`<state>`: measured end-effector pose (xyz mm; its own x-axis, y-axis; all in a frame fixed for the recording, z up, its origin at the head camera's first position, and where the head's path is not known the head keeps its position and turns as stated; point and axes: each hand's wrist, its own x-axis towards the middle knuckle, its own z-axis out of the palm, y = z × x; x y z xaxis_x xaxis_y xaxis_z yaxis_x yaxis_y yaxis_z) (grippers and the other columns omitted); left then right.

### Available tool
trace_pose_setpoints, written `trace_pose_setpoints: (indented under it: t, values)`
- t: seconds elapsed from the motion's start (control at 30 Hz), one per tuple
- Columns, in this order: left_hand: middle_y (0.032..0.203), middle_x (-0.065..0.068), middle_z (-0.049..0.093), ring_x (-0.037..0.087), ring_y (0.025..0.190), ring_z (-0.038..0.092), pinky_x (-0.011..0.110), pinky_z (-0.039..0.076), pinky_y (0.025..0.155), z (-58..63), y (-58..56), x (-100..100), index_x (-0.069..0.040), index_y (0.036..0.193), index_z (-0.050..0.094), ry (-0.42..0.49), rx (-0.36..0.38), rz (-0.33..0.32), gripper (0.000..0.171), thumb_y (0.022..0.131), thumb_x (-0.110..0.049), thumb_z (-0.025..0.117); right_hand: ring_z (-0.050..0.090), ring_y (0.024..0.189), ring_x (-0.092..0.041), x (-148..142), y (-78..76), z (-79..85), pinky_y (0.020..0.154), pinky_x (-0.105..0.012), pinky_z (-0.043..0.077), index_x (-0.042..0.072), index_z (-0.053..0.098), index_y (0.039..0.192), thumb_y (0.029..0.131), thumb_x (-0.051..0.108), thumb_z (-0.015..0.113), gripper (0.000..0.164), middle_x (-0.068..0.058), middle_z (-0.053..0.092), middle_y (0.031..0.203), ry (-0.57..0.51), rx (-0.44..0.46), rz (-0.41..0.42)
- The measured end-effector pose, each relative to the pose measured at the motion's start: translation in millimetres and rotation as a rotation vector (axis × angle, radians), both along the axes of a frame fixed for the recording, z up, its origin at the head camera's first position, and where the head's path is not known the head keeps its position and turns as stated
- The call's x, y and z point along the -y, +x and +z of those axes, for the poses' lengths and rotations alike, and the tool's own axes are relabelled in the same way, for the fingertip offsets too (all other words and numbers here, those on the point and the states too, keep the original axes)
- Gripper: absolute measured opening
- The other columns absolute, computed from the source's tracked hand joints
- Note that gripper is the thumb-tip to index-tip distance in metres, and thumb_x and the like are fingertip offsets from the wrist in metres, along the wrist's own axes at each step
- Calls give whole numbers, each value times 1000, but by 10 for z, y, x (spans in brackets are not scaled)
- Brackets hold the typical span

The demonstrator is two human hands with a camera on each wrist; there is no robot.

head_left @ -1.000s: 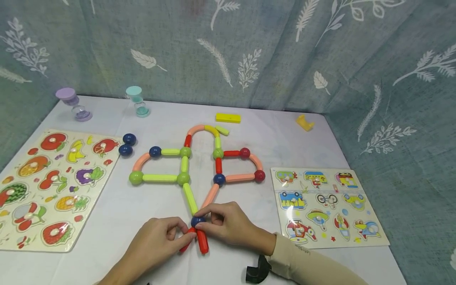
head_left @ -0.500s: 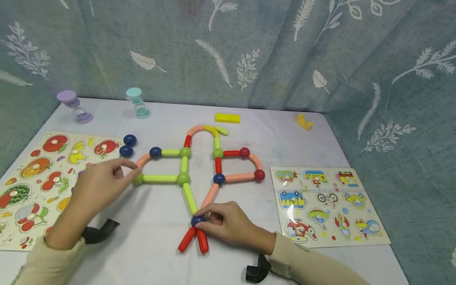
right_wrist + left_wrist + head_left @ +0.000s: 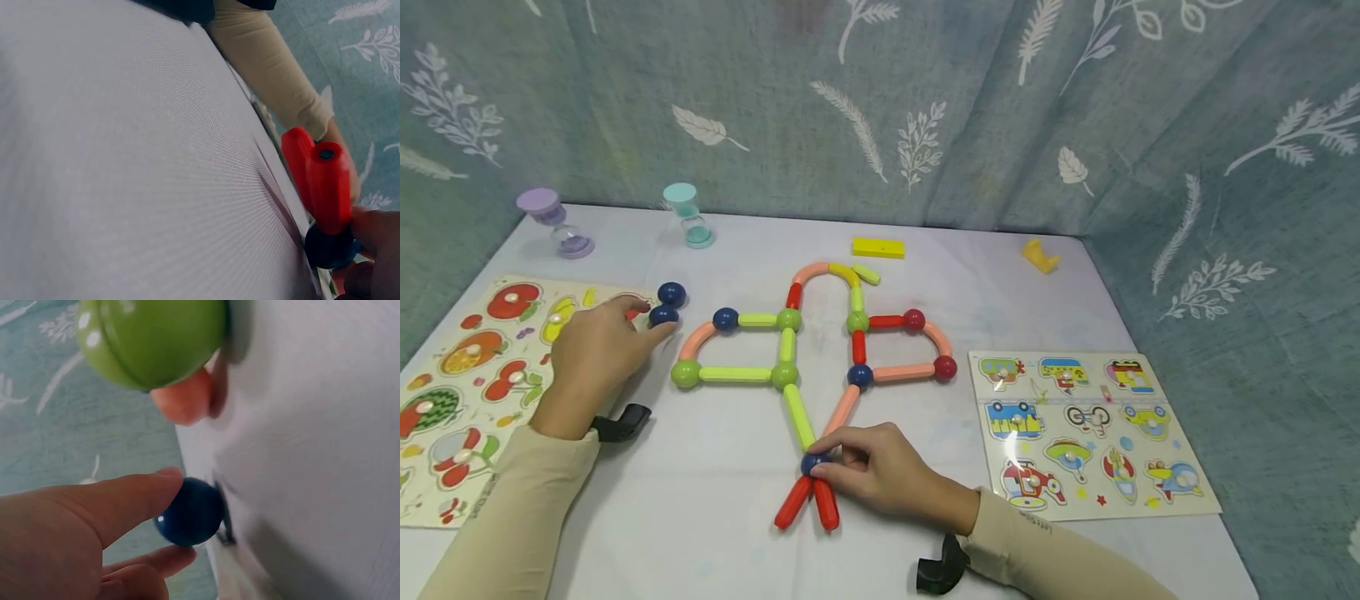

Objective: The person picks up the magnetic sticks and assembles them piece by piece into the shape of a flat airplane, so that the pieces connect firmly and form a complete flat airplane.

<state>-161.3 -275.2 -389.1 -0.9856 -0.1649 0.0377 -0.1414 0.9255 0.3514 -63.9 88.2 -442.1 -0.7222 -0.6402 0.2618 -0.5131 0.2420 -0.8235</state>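
Note:
My left hand [image 3: 598, 346] is at the far left, over the edge of a fruit puzzle board [image 3: 475, 417]. Its thumb and a finger pinch a dark blue ball [image 3: 190, 512] from two sides in the left wrist view. A second dark blue ball [image 3: 672, 293] lies just behind that one. My right hand [image 3: 887, 475] pinches another dark blue ball [image 3: 811, 463] at the bottom of a figure built from magnetic rods and balls. Two red rods [image 3: 826, 507] splay out from this ball toward me. A green rod [image 3: 799, 417] and a pink rod [image 3: 842, 410] meet it from above.
A vehicle puzzle board [image 3: 1090, 442] lies at the right. Purple [image 3: 557, 221] and teal [image 3: 689, 217] sand timers stand at the back left. A yellow block [image 3: 878, 247], a short green rod [image 3: 867, 275] and a yellow piece [image 3: 1041, 257] lie toward the back.
My left hand has left the red rods and moved left and away from me to the loose blue balls, where it now pinches the nearer one. The right hand stays on its ball.

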Motion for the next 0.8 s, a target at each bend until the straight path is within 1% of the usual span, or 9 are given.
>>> trace_pose_setpoints:
  t: [0.1,0.2,0.27,0.37,0.47,0.53,0.63,0.73,0.8]
  values:
    - [73,12,58,28,62,48,36,33,49,-50,-18,9,-2,118,56,-3,16,4,62,80,-49,68,40,49,-1,3,4,-3,44,-19,30,29,66,110,88,36,64,23,12,42,56,12,5,2]
    - [71,12,57,29,62,48,37,33,49,-84,-23,23,-1,119,55,-3,30,12,64,79,-50,68,40,49,-1,5,8,1,44,-19,30,29,66,110,89,36,63,23,13,42,56,24,1,2]
    - [71,12,57,28,61,48,37,33,48,-86,-8,39,-1,119,56,3,27,14,65,79,-51,69,40,49,0,6,6,2,44,-19,30,28,66,111,89,36,63,23,13,42,56,27,-3,0]
    - [70,11,56,28,60,48,36,32,47,-45,48,63,-1,119,56,8,17,6,67,78,-53,69,40,49,0,10,-4,6,44,-19,30,28,66,111,89,35,63,23,13,43,57,32,-14,-2]
    - [72,10,56,28,62,47,36,32,48,30,147,89,-2,119,56,17,-3,-3,70,78,-58,65,40,49,0,13,-12,12,44,-18,30,28,66,111,89,35,63,23,13,42,56,34,-21,-1]
    - [72,10,56,27,63,47,36,31,48,81,235,94,-4,119,57,31,-22,-15,71,78,-61,63,40,49,0,13,-12,16,44,-18,30,27,66,111,89,35,64,23,13,42,56,33,-20,-1]
    - [71,8,52,25,61,44,34,28,47,136,380,56,-8,120,58,58,-39,-54,72,76,-65,61,39,48,0,7,-10,16,44,-19,30,27,66,111,89,35,64,23,13,42,56,29,-13,-3]
    - [67,4,46,20,56,38,32,25,46,146,529,-54,-14,118,60,84,-43,-144,66,75,-64,64,40,49,-1,-1,-7,15,44,-19,30,28,66,110,88,35,65,23,13,42,56,25,-3,-5]
    - [63,1,42,17,54,36,30,25,46,122,628,-150,-20,114,62,117,-53,-226,56,74,-59,68,40,49,-1,-6,-7,14,44,-19,30,28,66,111,88,35,65,23,13,42,56,23,0,-7]
